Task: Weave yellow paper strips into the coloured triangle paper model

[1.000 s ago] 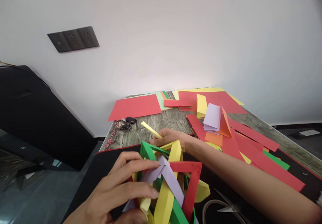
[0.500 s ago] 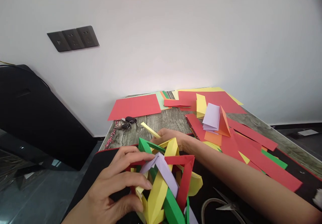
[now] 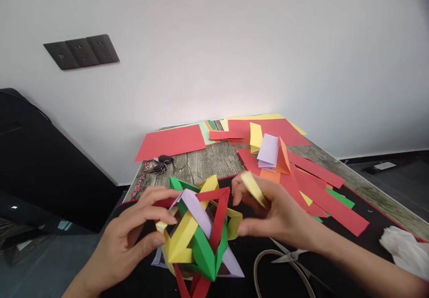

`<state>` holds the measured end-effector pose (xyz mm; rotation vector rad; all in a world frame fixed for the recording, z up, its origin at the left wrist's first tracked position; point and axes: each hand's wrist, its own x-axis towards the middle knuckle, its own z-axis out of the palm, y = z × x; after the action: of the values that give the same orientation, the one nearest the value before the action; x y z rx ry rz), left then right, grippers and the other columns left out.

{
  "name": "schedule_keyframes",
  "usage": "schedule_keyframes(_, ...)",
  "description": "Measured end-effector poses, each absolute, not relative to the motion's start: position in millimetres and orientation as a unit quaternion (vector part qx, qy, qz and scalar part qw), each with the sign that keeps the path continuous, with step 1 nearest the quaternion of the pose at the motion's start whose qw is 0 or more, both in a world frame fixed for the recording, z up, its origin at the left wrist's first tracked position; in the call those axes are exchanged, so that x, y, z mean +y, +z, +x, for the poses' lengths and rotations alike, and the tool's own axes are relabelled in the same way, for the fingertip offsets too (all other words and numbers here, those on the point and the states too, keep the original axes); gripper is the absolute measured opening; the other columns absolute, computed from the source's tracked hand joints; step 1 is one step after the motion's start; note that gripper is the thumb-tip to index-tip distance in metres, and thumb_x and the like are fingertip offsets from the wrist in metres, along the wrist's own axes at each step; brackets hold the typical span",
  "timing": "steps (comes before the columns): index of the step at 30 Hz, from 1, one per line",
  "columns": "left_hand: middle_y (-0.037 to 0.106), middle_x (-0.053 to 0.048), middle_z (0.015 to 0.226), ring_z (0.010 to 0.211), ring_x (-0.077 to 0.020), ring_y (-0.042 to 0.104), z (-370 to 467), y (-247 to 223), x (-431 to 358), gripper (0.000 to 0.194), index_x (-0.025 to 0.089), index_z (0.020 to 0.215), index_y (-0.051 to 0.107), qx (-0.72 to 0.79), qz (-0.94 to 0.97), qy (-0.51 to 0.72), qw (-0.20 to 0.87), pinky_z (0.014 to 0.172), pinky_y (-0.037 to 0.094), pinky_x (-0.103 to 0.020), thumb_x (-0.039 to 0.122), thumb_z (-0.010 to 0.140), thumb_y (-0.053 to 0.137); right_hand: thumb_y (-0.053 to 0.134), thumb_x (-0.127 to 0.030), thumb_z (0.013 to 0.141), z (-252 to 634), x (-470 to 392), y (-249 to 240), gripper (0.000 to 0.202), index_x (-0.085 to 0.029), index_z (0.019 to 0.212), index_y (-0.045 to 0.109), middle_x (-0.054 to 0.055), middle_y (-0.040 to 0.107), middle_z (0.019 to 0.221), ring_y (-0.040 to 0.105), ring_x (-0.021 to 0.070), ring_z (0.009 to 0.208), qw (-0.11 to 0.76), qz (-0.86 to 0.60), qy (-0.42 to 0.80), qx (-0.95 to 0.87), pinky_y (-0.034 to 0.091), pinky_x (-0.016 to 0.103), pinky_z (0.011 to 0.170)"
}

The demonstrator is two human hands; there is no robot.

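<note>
A woven paper model (image 3: 197,226) of red, green, yellow and lilac folded strips rests on the black mat (image 3: 134,284) in front of me. Its left side is gripped between the thumb and fingers of my left hand (image 3: 130,235). At the model's right side, my right hand (image 3: 268,208) has a pale yellow paper strip (image 3: 254,189) between its curled fingers, slightly blurred by motion. The right thumb tip is by a yellow flap (image 3: 234,223) of the model; whether they touch is unclear.
Scissors (image 3: 291,256) and a round beige band (image 3: 257,266) lie right of the model. Coloured sheets and strips (image 3: 328,199) spread to the right. Farther back are folded lilac papers (image 3: 268,149), a red sheet (image 3: 172,143) and keys (image 3: 162,163). White tissue (image 3: 404,251) is at the right edge.
My right hand has come from behind the model to its right side, carrying the pale yellow strip. The model is turned a little and more of its base shows. The view has shifted slightly.
</note>
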<state>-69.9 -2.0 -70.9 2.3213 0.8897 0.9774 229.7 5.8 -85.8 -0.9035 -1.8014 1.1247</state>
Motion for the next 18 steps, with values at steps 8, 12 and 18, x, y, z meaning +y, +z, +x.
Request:
schedule_keyframes(8, 0.063, -0.007, 0.127, 0.122, -0.0257, 0.056, -72.6, -74.3, 1.9, 0.011, 0.026, 0.098, 0.067, 0.332, 0.826, 0.372, 0.263, 0.093, 0.052, -0.034, 0.023, 0.089, 0.061, 0.065, -0.015, 0.077, 220.7, -3.1, -93.2, 0.01, -0.019, 0.074, 0.056, 0.003, 0.052, 0.088, 0.051, 0.0138, 0.076, 0.406, -0.357, 0.347, -0.766, 0.042, 0.023, 0.06)
schedule_keyframes(12, 0.063, -0.007, 0.127, 0.123, -0.0246, 0.055, -73.8, -74.4, 1.5, 0.012, 0.026, 0.098, 0.066, 0.327, 0.825, 0.368, 0.277, 0.093, 0.052, -0.032, 0.02, 0.09, 0.059, 0.064, -0.011, 0.077, 223.2, -3.1, -95.6, 0.013, -0.019, 0.073, 0.054, 0.0, 0.051, 0.08, 0.049, 0.012, 0.069, 0.405, -0.359, 0.329, -0.774, 0.038, 0.022, 0.057)
schedule_keyframes(18, 0.064, -0.005, 0.127, 0.122, -0.0237, 0.055, -71.8, -71.9, 0.1, 0.013, 0.027, 0.1, 0.066, 0.318, 0.83, 0.367, 0.275, 0.096, 0.049, -0.033, 0.022, 0.09, 0.059, 0.07, -0.029, 0.08, 228.7, -3.9, -88.1, 0.015, -0.019, 0.079, 0.059, 0.004, 0.057, 0.09, 0.053, 0.0149, 0.074, 0.361, -0.374, 0.348, -0.78, 0.043, 0.024, 0.06)
